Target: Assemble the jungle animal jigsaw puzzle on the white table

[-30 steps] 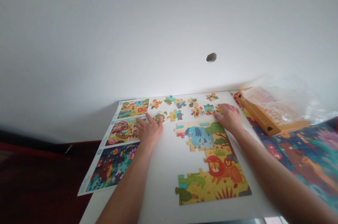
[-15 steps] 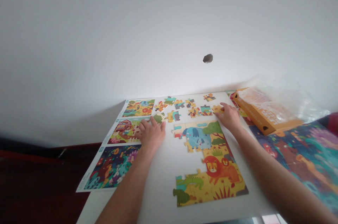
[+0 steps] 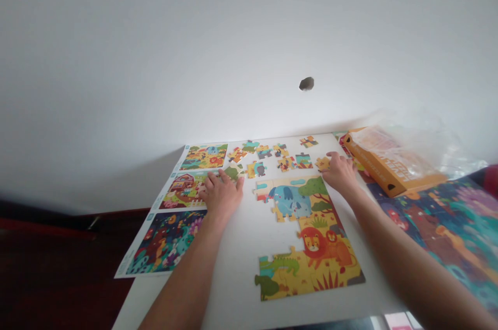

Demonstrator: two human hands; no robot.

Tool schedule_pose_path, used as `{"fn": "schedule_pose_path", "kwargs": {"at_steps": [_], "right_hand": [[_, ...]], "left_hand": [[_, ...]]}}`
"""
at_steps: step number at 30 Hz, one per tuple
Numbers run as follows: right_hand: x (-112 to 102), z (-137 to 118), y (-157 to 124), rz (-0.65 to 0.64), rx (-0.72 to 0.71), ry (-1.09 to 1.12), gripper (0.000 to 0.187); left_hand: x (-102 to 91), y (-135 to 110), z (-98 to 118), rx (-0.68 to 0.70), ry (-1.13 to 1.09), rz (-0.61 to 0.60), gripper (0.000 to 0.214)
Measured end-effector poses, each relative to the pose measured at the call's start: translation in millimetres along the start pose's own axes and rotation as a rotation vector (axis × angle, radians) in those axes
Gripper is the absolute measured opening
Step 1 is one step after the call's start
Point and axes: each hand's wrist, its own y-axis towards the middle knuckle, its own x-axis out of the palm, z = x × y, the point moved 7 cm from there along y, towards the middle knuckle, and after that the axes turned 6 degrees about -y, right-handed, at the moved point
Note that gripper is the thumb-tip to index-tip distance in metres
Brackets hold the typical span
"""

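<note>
A partly joined jigsaw puzzle [image 3: 330,257] lies flat on the white table, showing elephants, lions and a crocodile, with a gap along its left side. My left hand [image 3: 222,192] rests palm down with fingers spread, over the edge of the picture sheet [image 3: 158,208] and beside a green puzzle piece [image 3: 232,171]. Beyond the puzzle's top right corner is my right hand [image 3: 339,170], fingers apart, its thumb side next to a yellow puzzle piece [image 3: 322,164]. Several loose pieces, among them one with a hippo [image 3: 257,169] and one with green and blue [image 3: 303,161], lie between the hands.
An orange puzzle box [image 3: 389,169] with clear plastic wrap [image 3: 424,148] stands at the right. Below it lies a dark, colourful joined puzzle [image 3: 447,226]. A white wall [image 3: 233,60] with a hole [image 3: 306,84] borders the table's far edge.
My right hand has shifted slightly right, uncovering more of the yellow puzzle piece. My left hand stays in nearly the same place.
</note>
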Motion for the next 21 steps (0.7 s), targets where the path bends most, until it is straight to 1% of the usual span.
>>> {"fn": "schedule_pose_path", "kwargs": {"at_steps": [2,3,5,8,9,10,11,12,14,15,16,17,19,21], "right_hand": [[1.1,0.7,2.1,-0.006,-0.008,0.029,0.056],[0.6,0.5,3.3,-0.002,-0.019,0.061,0.056],[-5.0,-1.1,5.1,0.037,-0.050,0.166,0.055],[-20.5,-5.2,4.4,0.126,-0.093,0.376,0.052],[-24.9,-7.1,3.2,0.135,-0.102,0.461,0.052],[-27.8,-9.7,1.5,0.125,-0.107,0.564,0.051],[-28.9,-13.2,-0.7,0.089,-0.108,0.687,0.052],[-27.8,-18.1,-3.6,0.028,-0.103,0.829,0.053],[-21.8,-33.0,-12.8,-0.147,-0.092,1.098,0.054],[-18.8,-42.1,-19.2,-0.233,-0.092,1.189,0.054],[-16.1,-51.7,-26.5,-0.309,-0.096,1.244,0.053],[-14.5,-60.3,-33.8,-0.356,-0.101,1.277,0.051],[-11.9,-77.2,-48.7,-0.437,-0.131,1.309,0.049],[-9.2,-89.7,-60.9,-0.490,-0.148,1.312,0.045]], "left_hand": [[-4.4,-1.1,1.1,-0.008,-0.033,0.016,0.073],[-8.6,-1.5,2.3,-0.001,-0.064,0.043,0.071],[-21.7,-3.1,8.0,0.070,-0.172,0.148,0.061],[-43.9,-11.4,23.1,0.329,-0.433,0.327,0.038],[-48.6,-15.6,27.9,0.419,-0.522,0.355,0.033],[-50.8,-19.6,32.5,0.497,-0.600,0.359,0.030],[-50.9,-23.3,37.1,0.563,-0.664,0.341,0.027],[-49.2,-26.7,41.9,0.617,-0.715,0.308,0.026],[-42.9,-33.1,52.2,0.713,-0.788,0.210,0.028],[-39.2,-36.4,57.4,0.762,-0.814,0.154,0.032],[-35.3,-39.7,62.4,0.809,-0.833,0.095,0.037],[-31.7,-43.0,66.8,0.855,-0.846,0.037,0.043],[-26.0,-49.0,72.9,0.931,-0.860,-0.062,0.056],[-23.3,-52.5,74.7,0.963,-0.872,-0.122,0.065]]}}
